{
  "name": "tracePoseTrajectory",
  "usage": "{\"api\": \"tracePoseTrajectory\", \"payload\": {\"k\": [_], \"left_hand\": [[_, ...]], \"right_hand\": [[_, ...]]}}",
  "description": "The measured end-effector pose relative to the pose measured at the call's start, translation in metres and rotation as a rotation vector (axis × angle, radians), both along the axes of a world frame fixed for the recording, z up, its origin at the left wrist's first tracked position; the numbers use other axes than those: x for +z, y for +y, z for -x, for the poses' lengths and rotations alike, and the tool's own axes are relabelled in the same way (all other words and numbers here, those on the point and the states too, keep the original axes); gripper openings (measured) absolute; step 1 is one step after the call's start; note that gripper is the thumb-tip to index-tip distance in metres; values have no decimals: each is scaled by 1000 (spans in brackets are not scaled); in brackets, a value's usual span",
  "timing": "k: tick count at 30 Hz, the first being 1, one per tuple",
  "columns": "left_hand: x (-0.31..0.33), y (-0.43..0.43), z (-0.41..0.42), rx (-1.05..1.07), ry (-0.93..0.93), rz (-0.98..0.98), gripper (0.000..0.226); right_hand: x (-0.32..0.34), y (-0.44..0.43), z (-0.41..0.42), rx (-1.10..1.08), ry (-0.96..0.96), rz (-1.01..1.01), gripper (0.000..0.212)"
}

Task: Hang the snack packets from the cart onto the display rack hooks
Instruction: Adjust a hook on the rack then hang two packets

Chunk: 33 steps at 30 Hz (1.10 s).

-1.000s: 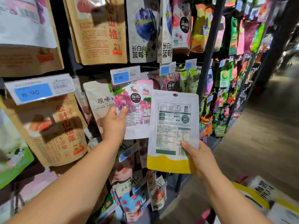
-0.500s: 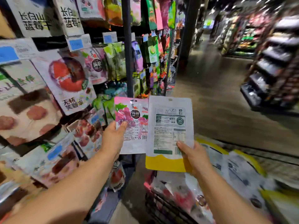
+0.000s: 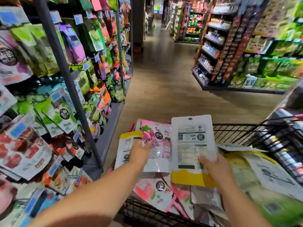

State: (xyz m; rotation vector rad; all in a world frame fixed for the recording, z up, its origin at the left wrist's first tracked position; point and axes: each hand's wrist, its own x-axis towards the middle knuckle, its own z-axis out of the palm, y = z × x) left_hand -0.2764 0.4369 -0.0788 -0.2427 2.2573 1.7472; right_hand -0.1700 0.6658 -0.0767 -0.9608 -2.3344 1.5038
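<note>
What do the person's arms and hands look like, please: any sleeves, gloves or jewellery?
The left forearm and right forearm are bare, with no sleeve in view. The left hand and right hand wear no gloves, and no ring, watch or bracelet shows.

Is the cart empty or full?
Not empty: the cart has many snack packets heaped inside its black wire walls.
</note>
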Motion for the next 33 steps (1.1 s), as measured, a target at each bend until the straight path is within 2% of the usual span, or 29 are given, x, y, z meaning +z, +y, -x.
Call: {"api": "tracePoseTrajectory", "payload": {"k": [4,6,8,9,11,13,15,19,22,26,30,33], "left_hand": [[-17,27,-1,-71,-30,84,54],[-20,36,-3,-105,1,142,59],[-24,40,-4,-123,61,203,60],[-24,41,-3,-135,100,238,56],[-22,39,1,-146,143,270,45],[-19,32,8,-157,126,268,47],[-16,23,14,-181,108,304,49],[-16,0,24,-197,40,373,41],[-14,-24,27,-234,19,417,32],[-12,-65,27,-252,-4,448,34],[-5,-106,20,-172,25,435,32],[-1,-140,6,-64,42,439,27]], "right_hand": [[-6,11,-5,-18,-134,-140,42],[-7,4,-2,-45,-166,-194,59],[-14,-5,5,20,-288,-402,83],[-16,-11,10,77,-365,-500,87],[-16,-25,22,161,-363,-560,77],[-13,-40,37,235,-296,-569,68],[-15,-55,52,350,-306,-592,67],[-20,-75,74,535,-466,-622,70],[-27,-80,85,593,-553,-670,70],[-32,-88,99,617,-615,-747,69],[-24,-124,122,640,-484,-845,59],[-12,-172,134,777,-303,-801,58]]}}
